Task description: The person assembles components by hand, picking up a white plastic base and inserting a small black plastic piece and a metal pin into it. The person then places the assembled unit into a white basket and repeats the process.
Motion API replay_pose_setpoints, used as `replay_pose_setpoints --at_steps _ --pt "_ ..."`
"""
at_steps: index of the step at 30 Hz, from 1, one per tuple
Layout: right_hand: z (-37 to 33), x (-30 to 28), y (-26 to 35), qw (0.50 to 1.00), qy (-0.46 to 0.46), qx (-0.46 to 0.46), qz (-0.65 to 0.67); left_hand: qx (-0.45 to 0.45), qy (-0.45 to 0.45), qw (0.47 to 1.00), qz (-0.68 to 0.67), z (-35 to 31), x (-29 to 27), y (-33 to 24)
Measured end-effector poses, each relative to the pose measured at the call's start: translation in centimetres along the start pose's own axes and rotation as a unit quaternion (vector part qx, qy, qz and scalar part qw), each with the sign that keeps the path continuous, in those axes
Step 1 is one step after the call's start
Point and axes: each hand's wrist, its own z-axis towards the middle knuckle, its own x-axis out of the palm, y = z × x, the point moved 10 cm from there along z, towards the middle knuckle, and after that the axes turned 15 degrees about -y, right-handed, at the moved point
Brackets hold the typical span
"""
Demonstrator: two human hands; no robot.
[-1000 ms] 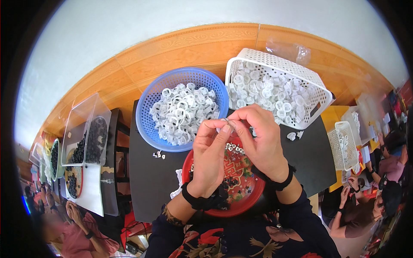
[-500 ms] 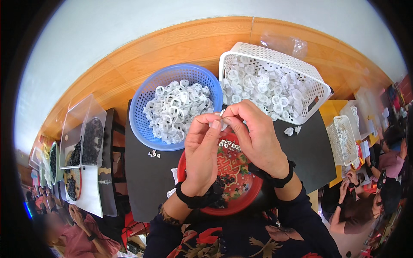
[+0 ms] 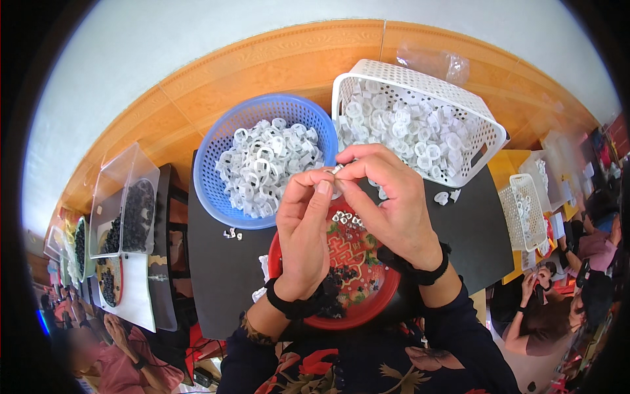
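Observation:
A small white plastic part (image 3: 336,170) is pinched between the fingertips of both hands, partly hidden by them. My left hand (image 3: 307,230) grips it with thumb and forefinger, and my right hand (image 3: 387,200) closes on its other side. Below the hands lies a red patterned tray (image 3: 384,299) holding small silvery-white pieces (image 3: 348,219) and small black pieces (image 3: 336,289). Beyond my left hand stands a blue round basket (image 3: 209,177) heaped with translucent white ring-shaped parts (image 3: 266,164). A white rectangular basket (image 3: 482,115) behind my right hand holds more such parts.
On the dark table (image 3: 226,282) lie a few small bits (image 3: 232,234) at left and loose white parts (image 3: 446,197) at right. A clear plastic box (image 3: 125,190) with black pieces stands on another table. Co-workers sit at left and right, one in a pink shirt (image 3: 141,361).
My right hand has shifted slightly, its fingers now higher and more bent over the white part. The left hand still pinches it. The view has moved a little.

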Motion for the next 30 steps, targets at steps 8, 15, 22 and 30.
replay_pose_setpoints --at_steps 8,15,22,30 --pt "0.2 -0.2 -0.4 0.999 0.031 -0.01 0.01 -0.013 0.0 1.0 0.006 0.0 0.1 0.3" --pt "0.4 0.0 -0.4 0.995 0.088 0.014 0.048 -0.045 0.014 0.999 0.004 0.0 0.3 0.7" --pt "0.2 0.0 -1.9 0.99 0.081 0.091 0.07 -0.049 0.017 0.999 0.013 -0.3 0.6 0.6" --pt "0.1 0.2 -3.4 0.975 0.067 0.151 0.151 -0.082 0.055 0.995 -0.016 -0.5 1.3 0.5"
